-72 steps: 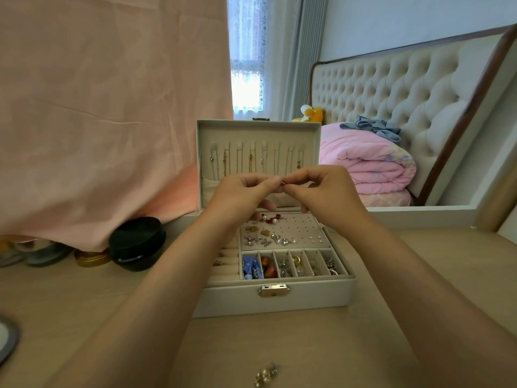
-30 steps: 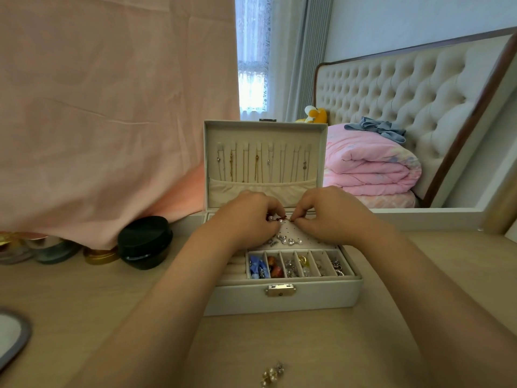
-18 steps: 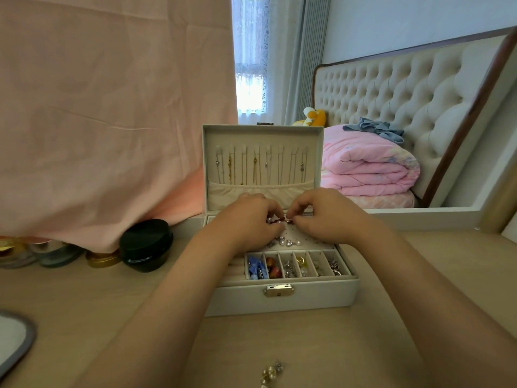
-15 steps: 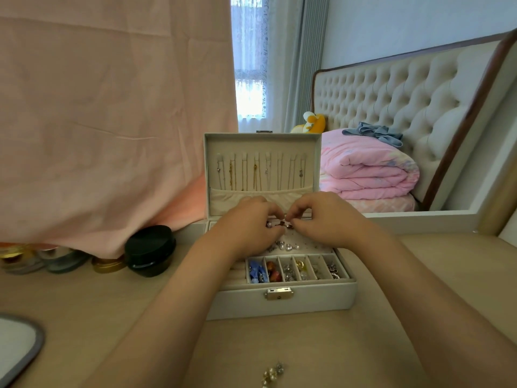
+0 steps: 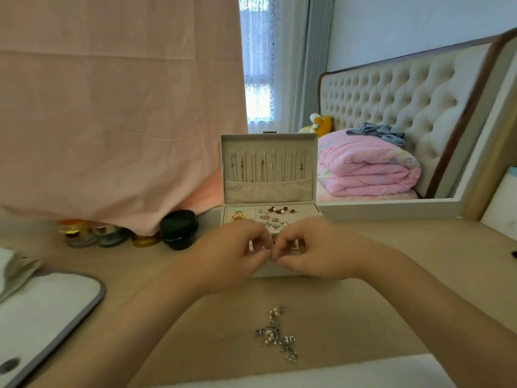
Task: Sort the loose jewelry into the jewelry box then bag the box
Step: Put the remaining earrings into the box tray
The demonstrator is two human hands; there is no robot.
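- The left hand (image 5: 232, 253) and right hand (image 5: 310, 250) are now meeting fingertip to fingertip over the front edge of the jewelry box (image 5: 268, 137), nearer the person than half a second ago, when they were working over the stud panel.
- Both hands are curling their fingers inward; I cannot tell whether anything is pinched between them.
- The stud panel (image 5: 305, 212), earlier hidden by the hands, is now showing its red and pearl earrings (image 5: 279, 210), while the front compartments are being covered instead.
- The box is still standing open on the counter (image 5: 405, 247), with necklaces (image 5: 263, 166) hanging in its upright lid.
- The loose jewelry (image 5: 277, 334) is lying in a small pile on the counter, well in front of the box, and is showing more fully than before.
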